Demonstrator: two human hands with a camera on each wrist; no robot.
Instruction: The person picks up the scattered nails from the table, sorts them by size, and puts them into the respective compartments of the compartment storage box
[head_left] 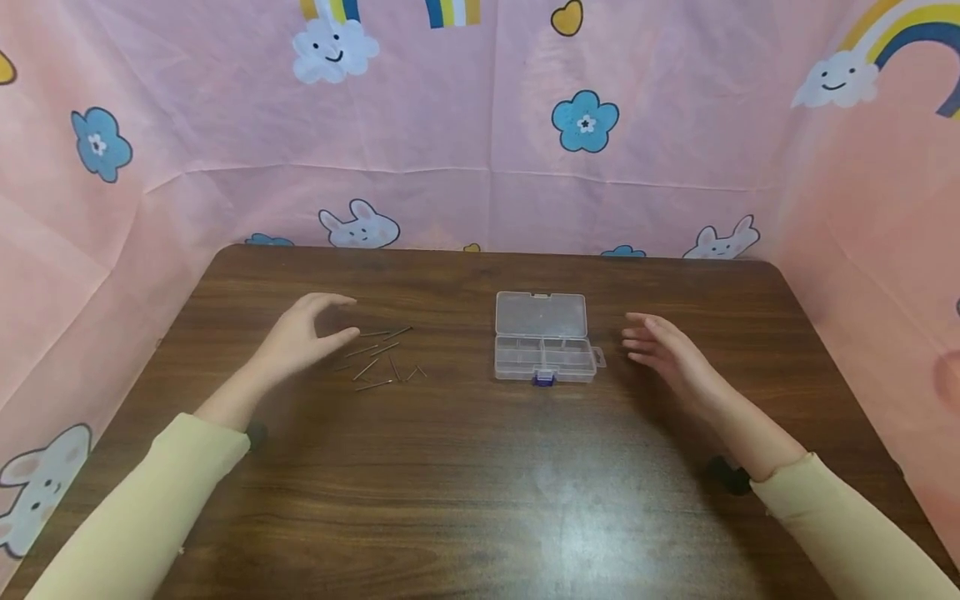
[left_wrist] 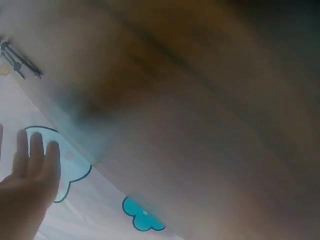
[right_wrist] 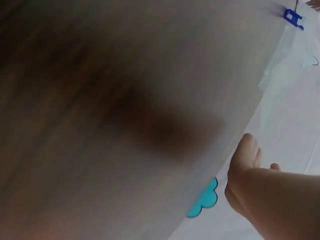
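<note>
Several thin metal nails (head_left: 386,350) lie scattered on the left half of the table; two with round heads show in the left wrist view (left_wrist: 19,59). Just left of them hovers my left hand (head_left: 303,333), thumb and fingers spread apart around nothing. A clear plastic compartment box (head_left: 517,365) sits right of the nails, its lid (head_left: 540,315) swung back and a blue latch (head_left: 543,377) on its front. No contents show in its compartments. My right hand (head_left: 671,354) is held to the right of the box, apart from it, fingers loosely extended and holding nothing.
The brown wooden table (head_left: 420,492) has rounded far corners. Behind it and at both sides hangs a pink cloth (head_left: 435,100) printed with clouds, flowers and rabbits. A dark band shows under each wrist near the pale sleeves (head_left: 847,517).
</note>
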